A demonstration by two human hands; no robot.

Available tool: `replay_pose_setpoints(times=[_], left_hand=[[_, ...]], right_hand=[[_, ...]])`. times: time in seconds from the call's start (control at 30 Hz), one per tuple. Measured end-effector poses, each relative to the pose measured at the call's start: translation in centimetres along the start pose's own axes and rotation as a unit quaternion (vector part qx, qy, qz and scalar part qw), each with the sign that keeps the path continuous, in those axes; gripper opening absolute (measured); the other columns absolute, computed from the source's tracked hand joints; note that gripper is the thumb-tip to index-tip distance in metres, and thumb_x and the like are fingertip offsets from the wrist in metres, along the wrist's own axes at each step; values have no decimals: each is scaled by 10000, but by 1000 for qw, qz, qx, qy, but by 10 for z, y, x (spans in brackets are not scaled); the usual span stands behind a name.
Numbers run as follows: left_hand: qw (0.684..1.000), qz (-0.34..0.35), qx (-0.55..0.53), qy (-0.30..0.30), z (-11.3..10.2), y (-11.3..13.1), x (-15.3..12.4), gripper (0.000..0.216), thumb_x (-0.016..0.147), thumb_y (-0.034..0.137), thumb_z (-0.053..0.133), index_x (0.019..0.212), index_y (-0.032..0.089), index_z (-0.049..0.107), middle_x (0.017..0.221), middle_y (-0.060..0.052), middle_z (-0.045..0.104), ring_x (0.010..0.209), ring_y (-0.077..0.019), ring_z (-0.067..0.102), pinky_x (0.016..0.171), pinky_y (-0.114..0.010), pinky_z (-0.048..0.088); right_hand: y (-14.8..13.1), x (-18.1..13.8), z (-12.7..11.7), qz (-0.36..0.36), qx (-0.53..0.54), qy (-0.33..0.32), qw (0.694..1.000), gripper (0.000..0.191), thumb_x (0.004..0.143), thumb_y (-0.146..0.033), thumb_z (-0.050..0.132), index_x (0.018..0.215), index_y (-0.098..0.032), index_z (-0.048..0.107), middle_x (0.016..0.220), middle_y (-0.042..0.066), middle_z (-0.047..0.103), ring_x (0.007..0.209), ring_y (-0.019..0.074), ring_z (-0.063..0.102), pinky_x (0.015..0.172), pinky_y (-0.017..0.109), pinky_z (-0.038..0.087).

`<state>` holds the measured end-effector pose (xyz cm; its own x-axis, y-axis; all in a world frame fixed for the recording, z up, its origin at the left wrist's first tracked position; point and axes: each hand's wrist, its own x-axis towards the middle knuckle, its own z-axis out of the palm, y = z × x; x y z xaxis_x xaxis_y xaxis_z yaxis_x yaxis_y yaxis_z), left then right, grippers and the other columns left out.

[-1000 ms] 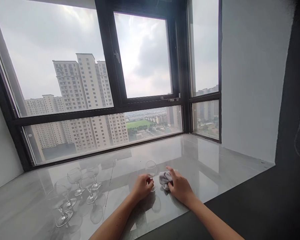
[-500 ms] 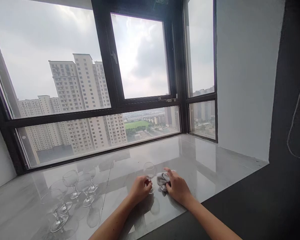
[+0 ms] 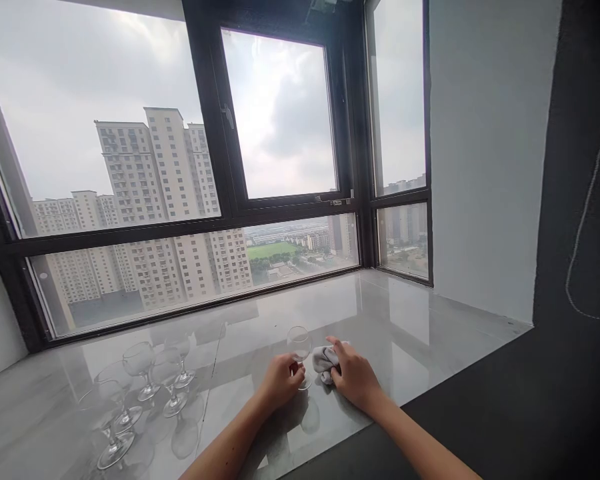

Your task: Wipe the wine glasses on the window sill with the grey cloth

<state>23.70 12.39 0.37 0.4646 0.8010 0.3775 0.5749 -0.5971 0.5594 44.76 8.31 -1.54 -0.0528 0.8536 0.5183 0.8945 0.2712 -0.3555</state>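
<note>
Left hand (image 3: pixel 279 381) pinching stem of small clear wine glass (image 3: pixel 300 347) on glossy grey marble worktop (image 3: pixel 390 320); right hand (image 3: pixel 354 373) just right of glass, fingers closed over crumpled grey cloth (image 3: pixel 324 360)

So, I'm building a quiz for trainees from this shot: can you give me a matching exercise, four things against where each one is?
1. left hand
2. right hand
3. cluster of glasses
4. window handle

a. on the dark window frame
b. holding the crumpled grey cloth
c. standing at the left end of the sill, untouched
d. pinching the stem of the lone glass

Pairs: 1-d, 2-b, 3-c, 4-a.
</note>
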Motion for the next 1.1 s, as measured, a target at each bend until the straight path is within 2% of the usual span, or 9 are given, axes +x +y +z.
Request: replay_pose_setpoints(times=[0.7,1.1], left_hand=[[1000,-4,-22,-8,-2,-2,-1,144,763,207,481,626,168,500,572,54,460,571,-77,376,577,-217,254],[1000,-8,-25,-13,-3,-3,-1,170,775,237,470,629,163,517,578,50,459,573,-81,378,582,-221,261]], right_hand=[[-2,1,-1,3,-9,-4,1000,610,775,-120,450,1376,-208,396,1102,92,635,975,232,588,741,282,380],[-4,0,-3,14,-3,-15,1000,607,785,-124,453,1383,-213,395,1159,95,632,1034,226,584,778,279,390]])
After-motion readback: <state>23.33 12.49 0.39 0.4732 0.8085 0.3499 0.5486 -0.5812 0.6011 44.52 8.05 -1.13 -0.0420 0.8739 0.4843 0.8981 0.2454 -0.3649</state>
